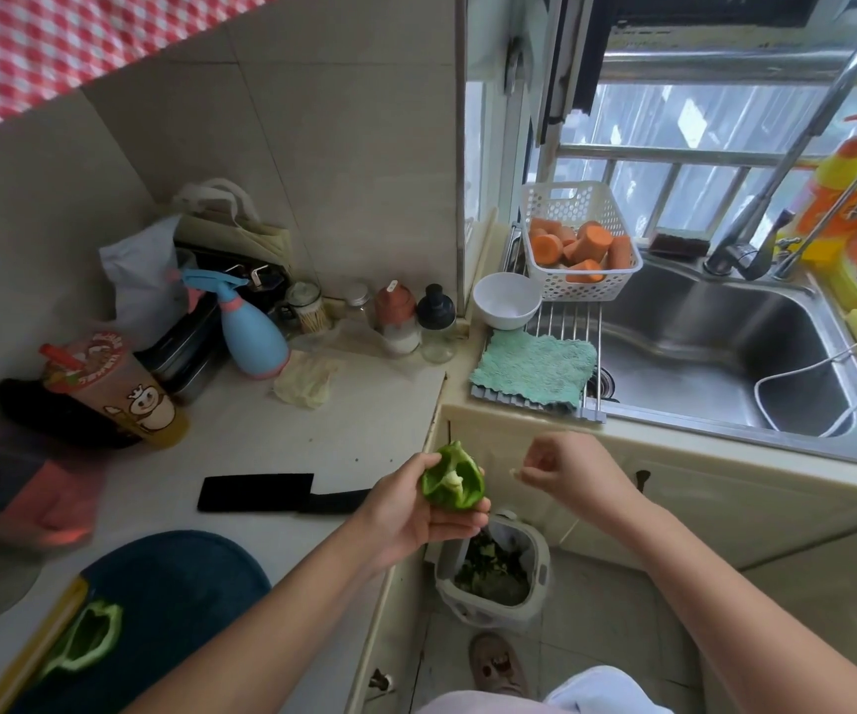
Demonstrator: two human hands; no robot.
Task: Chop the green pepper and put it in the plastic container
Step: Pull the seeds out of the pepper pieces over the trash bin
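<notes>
- Head cam (only view): left hand (416,512) cups a green pepper half (452,481), cut side up. Fingers curl under and round it, thumb on the rim. It's held off the counter (364,420) edge, above the bin (493,569) on the floor.
- Right hand (576,468) is just beside the pepper, not touching. Thumb + forefinger pinch a small pale bit (515,474), prob. seed/pith; other fingers loosely curled.
- Second pepper half (84,641) lies on the dark blue mat (174,584), bottom left. Looks hollowed, not cut into pieces.
- Black cleaver (282,493) lies flat on the counter, no hand on it.
- Progress, my read: halving done. De-seeding of the held half is underway, white core visible inside. Chopping not started, no pieces seen anywhere.
- Container: white plastic basket (570,198) by the sink (725,353) holds carrot chunks (591,244), no pepper. Can't tell if it's the target. Transfer step all left.
</notes>
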